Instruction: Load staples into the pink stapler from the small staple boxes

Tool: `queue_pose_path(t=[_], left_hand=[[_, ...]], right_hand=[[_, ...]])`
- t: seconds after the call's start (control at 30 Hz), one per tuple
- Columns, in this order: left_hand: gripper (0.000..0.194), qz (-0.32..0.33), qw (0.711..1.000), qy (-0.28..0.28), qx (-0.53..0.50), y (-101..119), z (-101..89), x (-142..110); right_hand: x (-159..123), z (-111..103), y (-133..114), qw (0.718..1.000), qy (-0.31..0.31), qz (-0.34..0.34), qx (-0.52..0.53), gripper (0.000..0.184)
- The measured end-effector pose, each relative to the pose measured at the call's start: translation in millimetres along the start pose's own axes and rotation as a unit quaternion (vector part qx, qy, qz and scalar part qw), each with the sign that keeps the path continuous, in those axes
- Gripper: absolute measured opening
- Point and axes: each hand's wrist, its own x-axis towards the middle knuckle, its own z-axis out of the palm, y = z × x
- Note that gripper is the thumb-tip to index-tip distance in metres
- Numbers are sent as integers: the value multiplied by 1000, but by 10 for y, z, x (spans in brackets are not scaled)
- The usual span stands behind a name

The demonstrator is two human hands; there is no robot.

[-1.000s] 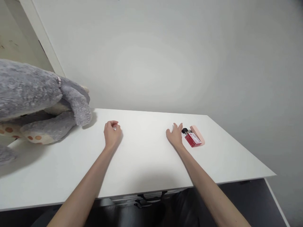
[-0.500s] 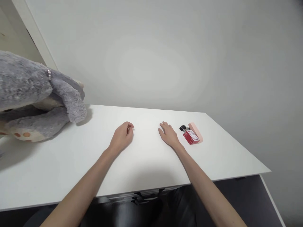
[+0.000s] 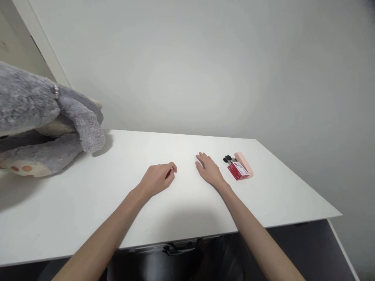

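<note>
Over the middle of the white tabletop (image 3: 117, 210), my left hand (image 3: 159, 177) is closed, its fingertips curled toward the thumb in a pinch. A tiny pale spot shows at those fingertips, too small to name. My right hand (image 3: 208, 169) lies palm down on the table with its fingers stretched out, and it holds nothing. A gap of bare tabletop separates the two hands. To the right of my right hand sits a small red and white box (image 3: 238, 171). Black-headed keys (image 3: 227, 159) lie at its far left corner, and a flat pink case (image 3: 244, 162) is behind it.
A large grey plush toy (image 3: 35, 113) with a beaded strand (image 3: 56, 91) on it takes up the table's left end. Behind the table rises a plain wall (image 3: 181, 70). Dark drawers or a cabinet (image 3: 310, 242) stand below the front edge at right.
My left hand has moved right and nearer to me, staying closed. My right hand has come left, away from the keys and box, and has flattened onto the table.
</note>
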Motion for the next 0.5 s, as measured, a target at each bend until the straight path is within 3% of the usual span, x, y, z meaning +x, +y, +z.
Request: queue_pose_path(t=[0.5], left_hand=[[28,1,1000,-9,10,-24,10,8]], right_hand=[[6,15,33,1000,8,-11,-1,46]])
